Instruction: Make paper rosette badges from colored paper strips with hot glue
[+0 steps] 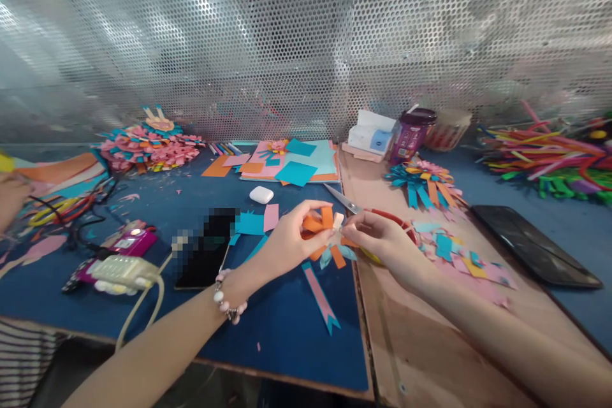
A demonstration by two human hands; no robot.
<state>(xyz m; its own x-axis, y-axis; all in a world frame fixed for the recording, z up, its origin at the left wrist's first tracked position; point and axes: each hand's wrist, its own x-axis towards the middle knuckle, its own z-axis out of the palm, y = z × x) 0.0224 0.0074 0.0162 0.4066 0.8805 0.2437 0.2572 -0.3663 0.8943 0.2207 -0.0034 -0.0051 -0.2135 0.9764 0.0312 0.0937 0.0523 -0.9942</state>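
Note:
Between my two hands is an orange paper flower [326,217] made of looped strips, with a cream loop [338,220] on its right side. My left hand [291,234] is closed around its left side, thumb below and fingers above. With fingertips pinched at the flower's right edge, my right hand [382,237] touches it near the cream loop; the exact bit gripped is hidden. Orange strips and pale blue leaf-like pieces [347,253] hang below. Scissors [342,197] with red handles lie behind my right hand. A pink and teal paper tail [320,296] lies below the flower.
Paper sheets [301,173], a white earbud case [261,195] and a black phone [208,252] are on the blue table. A power strip [122,273] sits left, near another person's hand [12,197]. Paper scraps [471,264], a purple cup [414,134] and a black case [533,245] are right.

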